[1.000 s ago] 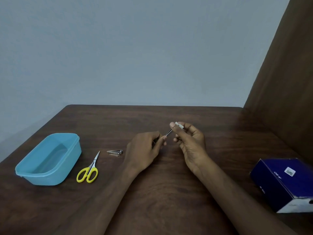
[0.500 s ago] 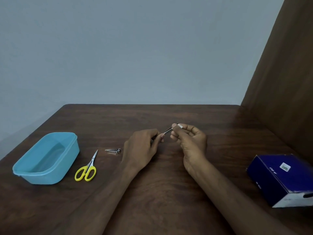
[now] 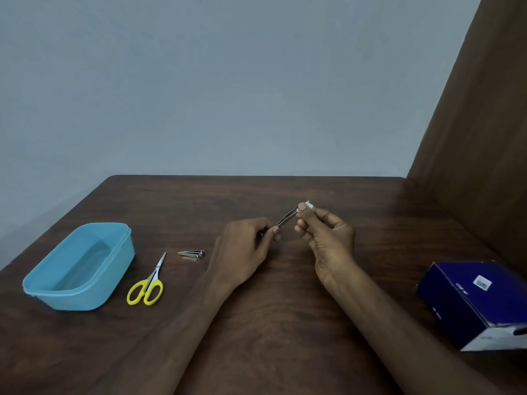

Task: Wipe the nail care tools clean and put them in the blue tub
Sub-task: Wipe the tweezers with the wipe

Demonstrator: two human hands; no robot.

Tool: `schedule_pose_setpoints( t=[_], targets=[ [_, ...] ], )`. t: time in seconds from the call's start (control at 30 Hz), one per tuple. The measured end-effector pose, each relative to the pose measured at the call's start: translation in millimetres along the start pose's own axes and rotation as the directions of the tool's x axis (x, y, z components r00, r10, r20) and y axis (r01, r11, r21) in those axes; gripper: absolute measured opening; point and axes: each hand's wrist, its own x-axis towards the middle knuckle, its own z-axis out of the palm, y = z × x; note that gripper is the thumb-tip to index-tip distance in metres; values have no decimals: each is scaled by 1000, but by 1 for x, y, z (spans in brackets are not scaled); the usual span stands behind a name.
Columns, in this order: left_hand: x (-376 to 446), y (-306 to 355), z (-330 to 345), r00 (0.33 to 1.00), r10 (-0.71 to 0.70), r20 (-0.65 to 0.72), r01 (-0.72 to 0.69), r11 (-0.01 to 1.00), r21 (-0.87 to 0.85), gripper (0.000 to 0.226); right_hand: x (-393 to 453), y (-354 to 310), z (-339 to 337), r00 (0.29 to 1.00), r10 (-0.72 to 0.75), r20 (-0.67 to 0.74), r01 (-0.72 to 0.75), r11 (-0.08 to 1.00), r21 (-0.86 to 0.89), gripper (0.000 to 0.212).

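Little legible print, all of it on one box.
The dark blue box (image 3: 482, 302) at the right edge of the worktop (image 3: 285, 323) carries the only markings. On its top face sits a small white sticker (image 3: 482, 283) with a greenish square code, too small to read. Beside the sticker, white lettering lies upside down to the camera and looks like "BD", though that reading is uncertain. A further small white mark on the box's front side is too blurred to make out. Nothing else on the worktop shows readable text.
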Motion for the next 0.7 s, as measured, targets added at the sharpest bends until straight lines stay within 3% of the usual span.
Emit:
schedule_pose_setpoints(
  t=[0.2,0.4,0.6,0.7],
  targets=[
    [-1,0,-1,1000,0,-13,0,1000,-12,18,-4,5,1,995,46,88,-41,997,-66,11],
    [-1,-2,-1,999,-17,-42,16,1000,-8,17,-6,9,-2,984,-10,178,66,948,-312,20],
    [0,-2,1,1000,1,-15,-2,999,-48,15,-2,3,-3,991,-69,116,97,962,-254,20],
    [1,-3,2,1000,1,-8,-1,999,-42,15,0,5,-5,982,-66,177,121,940,-319,21]
  ],
)
